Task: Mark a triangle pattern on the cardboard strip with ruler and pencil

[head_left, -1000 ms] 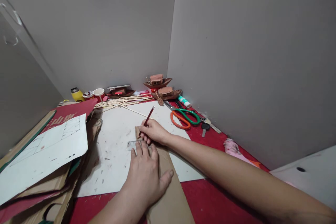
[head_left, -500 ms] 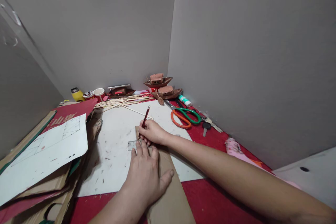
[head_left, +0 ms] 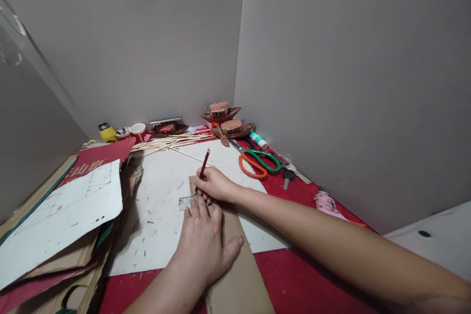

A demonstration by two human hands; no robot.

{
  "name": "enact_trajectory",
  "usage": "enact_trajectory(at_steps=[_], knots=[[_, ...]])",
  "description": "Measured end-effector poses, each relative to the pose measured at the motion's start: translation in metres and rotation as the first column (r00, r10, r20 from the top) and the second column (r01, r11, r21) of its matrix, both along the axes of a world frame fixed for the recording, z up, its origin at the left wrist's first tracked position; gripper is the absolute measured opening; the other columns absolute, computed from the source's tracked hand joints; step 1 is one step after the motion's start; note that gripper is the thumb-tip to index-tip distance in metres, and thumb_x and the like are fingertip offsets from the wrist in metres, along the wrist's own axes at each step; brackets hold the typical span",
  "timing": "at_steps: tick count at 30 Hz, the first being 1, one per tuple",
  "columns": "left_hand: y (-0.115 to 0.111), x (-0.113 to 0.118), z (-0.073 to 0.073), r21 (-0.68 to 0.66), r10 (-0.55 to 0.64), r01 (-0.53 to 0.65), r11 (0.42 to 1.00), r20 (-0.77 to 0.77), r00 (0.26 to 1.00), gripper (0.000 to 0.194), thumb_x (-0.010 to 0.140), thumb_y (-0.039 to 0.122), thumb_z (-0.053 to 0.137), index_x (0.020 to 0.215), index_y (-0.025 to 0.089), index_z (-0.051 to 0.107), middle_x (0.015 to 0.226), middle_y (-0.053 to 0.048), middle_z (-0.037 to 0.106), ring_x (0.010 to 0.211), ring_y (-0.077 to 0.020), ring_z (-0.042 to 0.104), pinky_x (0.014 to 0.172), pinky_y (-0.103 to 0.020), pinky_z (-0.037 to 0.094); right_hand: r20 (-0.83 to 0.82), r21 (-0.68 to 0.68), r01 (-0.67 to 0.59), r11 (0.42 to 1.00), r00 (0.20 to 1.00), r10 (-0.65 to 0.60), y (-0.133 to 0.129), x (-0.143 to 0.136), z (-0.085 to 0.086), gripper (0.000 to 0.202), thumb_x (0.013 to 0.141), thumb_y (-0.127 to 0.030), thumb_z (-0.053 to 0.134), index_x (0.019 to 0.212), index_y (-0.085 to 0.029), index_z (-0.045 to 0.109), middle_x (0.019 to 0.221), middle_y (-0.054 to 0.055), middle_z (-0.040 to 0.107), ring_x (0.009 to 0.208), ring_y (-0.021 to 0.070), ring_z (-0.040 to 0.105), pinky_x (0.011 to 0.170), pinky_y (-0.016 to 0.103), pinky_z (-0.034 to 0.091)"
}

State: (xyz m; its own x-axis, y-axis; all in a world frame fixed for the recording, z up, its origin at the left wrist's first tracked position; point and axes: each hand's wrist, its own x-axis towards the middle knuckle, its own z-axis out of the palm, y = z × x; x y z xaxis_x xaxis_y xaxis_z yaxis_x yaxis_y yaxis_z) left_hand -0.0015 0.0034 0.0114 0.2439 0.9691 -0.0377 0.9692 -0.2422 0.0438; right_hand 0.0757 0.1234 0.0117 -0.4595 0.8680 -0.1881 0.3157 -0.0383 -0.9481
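My right hand (head_left: pixel 214 184) is closed round a dark red pencil (head_left: pixel 204 162), its tip hidden behind the fingers. Just below it, my left hand (head_left: pixel 202 235) lies flat with fingers stretched and thumb spread. Those fingers press on a clear ruler (head_left: pixel 184 203), which crosses a long strip of brown cardboard (head_left: pixel 237 274). Part of the ruler is covered by both hands. Under the strip lies a stained white sheet (head_left: pixel 147 225) on the red tabletop (head_left: pixel 294 274).
At left are stacked cardboard pieces (head_left: pixel 66 260) topped by a drawn-on sheet (head_left: pixel 73 206). Farther back lie thin wooden sticks (head_left: pixel 165 143), paper cups (head_left: pixel 138 132) and model boats (head_left: pixel 232 128). Scissors (head_left: pixel 253 164), keys (head_left: pixel 288 176) and a glue stick (head_left: pixel 258 140) are on the right.
The view has shifted very slightly. Both hands, the pencil and the ruler stay in nearly the same place on the cardboard.
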Motion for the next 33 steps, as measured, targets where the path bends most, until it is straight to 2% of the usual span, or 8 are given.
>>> enact_trajectory(at_steps=[5,11,17,24,33], knots=[[0.0,0.001,0.0,0.007,0.003,-0.003,1.0,-0.005,1.0,0.08,0.087,0.063,0.048,0.145,0.007,0.044,0.152,-0.031,0.036,0.141,-0.0486,0.031,0.109,-0.056,0.034,0.037,0.067,-0.012,0.998,0.999,0.01,0.002,0.003,-0.002,0.029,0.093,-0.014,0.049,0.065,-0.021,0.045,0.049,-0.006,0.053,0.038,0.0097,0.049,0.039,0.02,0.042],[0.001,0.001,0.0,-0.001,-0.006,0.006,1.0,-0.028,1.0,0.084,0.087,0.063,0.047,0.148,0.005,0.04,0.15,-0.033,0.037,0.139,-0.0501,0.035,0.108,-0.057,0.036,0.095,0.163,-0.027,0.986,0.995,0.011,0.007,0.012,0.0,0.029,0.088,-0.008,0.055,0.063,-0.02,0.047,0.048,-0.006,0.055,0.039,0.0077,0.048,0.042,0.018,0.037],[0.001,0.001,0.0,-0.002,-0.005,0.005,1.0,-0.05,0.999,0.082,0.088,0.062,0.046,0.148,0.006,0.04,0.148,-0.032,0.041,0.139,-0.0493,0.035,0.107,-0.058,0.036,0.15,0.16,-0.022,0.987,0.989,-0.002,0.006,0.023,0.007,0.029,0.087,-0.006,0.051,0.063,-0.021,0.045,0.05,-0.005,0.056,0.037,0.0074,0.046,0.039,0.019,0.035],[0.0,0.002,0.002,-0.003,-0.017,0.017,1.0,-0.067,0.998,0.081,0.089,0.061,0.045,0.149,0.006,0.04,0.144,-0.033,0.044,0.136,-0.0499,0.039,0.106,-0.057,0.037,0.21,0.156,-0.008,0.988,0.977,-0.026,0.01,0.039,0.003,0.025,0.087,-0.011,0.053,0.065,-0.021,0.045,0.052,-0.004,0.057,0.035,0.0086,0.047,0.033,0.019,0.033],[0.002,0.001,-0.001,0.014,-0.015,0.016,1.0,-0.085,0.996,0.081,0.089,0.061,0.045,0.148,0.006,0.04,0.145,-0.034,0.043,0.135,-0.0502,0.04,0.104,-0.057,0.038,0.255,0.168,0.052,0.984,0.962,-0.094,0.008,0.058,0.007,0.024,0.088,-0.011,0.053,0.067,-0.021,0.046,0.051,-0.004,0.056,0.037,0.0093,0.049,0.034,0.019,0.034]])
